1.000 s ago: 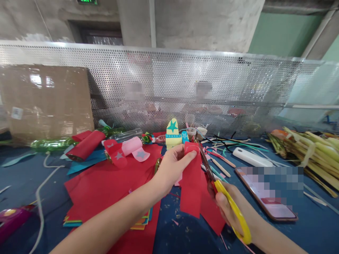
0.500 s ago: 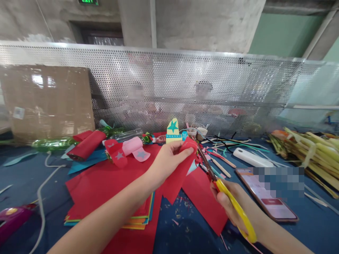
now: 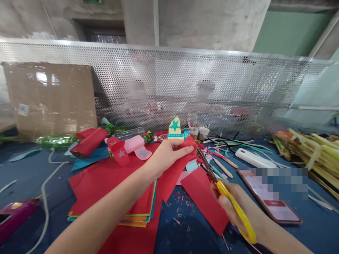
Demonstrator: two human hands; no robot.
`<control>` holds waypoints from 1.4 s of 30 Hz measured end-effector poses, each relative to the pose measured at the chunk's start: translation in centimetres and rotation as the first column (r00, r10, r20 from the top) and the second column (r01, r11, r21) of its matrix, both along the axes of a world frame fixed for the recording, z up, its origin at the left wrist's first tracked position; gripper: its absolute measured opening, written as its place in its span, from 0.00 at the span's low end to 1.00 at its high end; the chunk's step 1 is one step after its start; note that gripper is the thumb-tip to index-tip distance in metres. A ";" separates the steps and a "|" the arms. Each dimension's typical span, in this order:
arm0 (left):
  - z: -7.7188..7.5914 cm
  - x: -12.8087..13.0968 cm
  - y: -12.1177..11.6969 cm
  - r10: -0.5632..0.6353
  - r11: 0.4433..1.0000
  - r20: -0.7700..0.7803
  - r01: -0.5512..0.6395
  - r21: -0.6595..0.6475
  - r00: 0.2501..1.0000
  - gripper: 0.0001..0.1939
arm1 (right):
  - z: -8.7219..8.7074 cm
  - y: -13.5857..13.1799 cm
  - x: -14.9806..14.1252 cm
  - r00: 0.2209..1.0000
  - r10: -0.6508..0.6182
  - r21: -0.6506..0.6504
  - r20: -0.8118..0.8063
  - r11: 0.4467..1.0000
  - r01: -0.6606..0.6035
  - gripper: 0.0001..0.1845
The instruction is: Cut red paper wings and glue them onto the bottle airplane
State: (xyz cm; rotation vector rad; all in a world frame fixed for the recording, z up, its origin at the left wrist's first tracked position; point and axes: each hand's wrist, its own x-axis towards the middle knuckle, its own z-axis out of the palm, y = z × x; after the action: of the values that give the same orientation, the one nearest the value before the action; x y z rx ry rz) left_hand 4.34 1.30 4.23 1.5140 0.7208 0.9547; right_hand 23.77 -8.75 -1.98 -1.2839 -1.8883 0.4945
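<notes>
My left hand (image 3: 169, 155) pinches the top of a red paper strip (image 3: 173, 176) between thumb and fingers; the strip hangs tilted to the lower left. My right hand (image 3: 230, 199) is wrapped round yellow-handled scissors (image 3: 235, 208). Their dark blades point up and left, with the tips at the strip's upper right edge. Whether the blades are closed on the paper I cannot tell. Beneath the scissors lies another red paper piece (image 3: 205, 201). A stack of coloured paper (image 3: 135, 220) with red on top sits left of my left hand, partly hidden by my forearm.
At the back stand a yellow paper shape with a star (image 3: 174, 126), small cups (image 3: 203, 132) and a perforated metal screen (image 3: 180, 81). A phone (image 3: 270, 197), a white gadget (image 3: 254, 158) and dried stalks (image 3: 312, 148) lie right. Left are red-wrapped tubes (image 3: 90, 143) and a cardboard box (image 3: 53, 102).
My left hand has turned the red strip, so its lower end swung from hanging straight down to the lower left. The scissors stay at its top edge in my right hand.
</notes>
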 end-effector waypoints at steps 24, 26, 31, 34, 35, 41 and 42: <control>0.3 0.3 -0.8 -0.066 0.993 0.039 0.070 -0.099 0.997 0.04 | 0.0 -0.2 -0.1 0.990 0.110 -0.108 -0.087 0.987 -0.119 0.30; 0.3 0.2 -0.7 -0.071 0.992 0.039 0.074 -0.104 0.997 0.04 | 0.1 -0.2 0.0 0.990 0.119 -0.107 -0.072 0.986 -0.126 0.31; 0.4 0.1 -0.6 -0.088 0.990 0.037 0.091 -0.104 0.995 0.03 | 0.3 -0.1 -0.1 0.990 0.117 -0.147 -0.078 0.981 -0.128 0.32; 0.4 0.1 -0.5 -0.087 0.990 0.033 0.090 -0.104 0.996 0.02 | 0.5 -0.2 -0.4 0.988 0.095 -0.178 -0.123 0.977 -0.116 0.32; 0.4 0.1 -0.5 -0.087 0.990 0.033 0.090 -0.105 0.996 0.02 | 0.6 -0.3 -0.6 0.987 0.078 -0.186 -0.144 0.977 -0.104 0.32; 0.4 0.1 -0.4 -0.078 0.990 0.010 0.079 -0.116 0.997 0.02 | 1.1 -0.7 -0.9 0.983 0.044 -0.259 -0.181 0.962 -0.090 0.33; 0.4 0.1 -0.4 -0.079 0.990 0.009 0.079 -0.114 0.997 0.02 | 1.2 -0.8 -0.9 0.984 0.045 -0.263 -0.173 0.960 -0.090 0.33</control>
State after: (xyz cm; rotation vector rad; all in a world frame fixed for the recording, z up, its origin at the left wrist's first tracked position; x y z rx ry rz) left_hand 4.41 0.93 4.65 1.4292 0.6958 0.8429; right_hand 22.86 -9.51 -0.76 -1.3082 -1.7727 0.8941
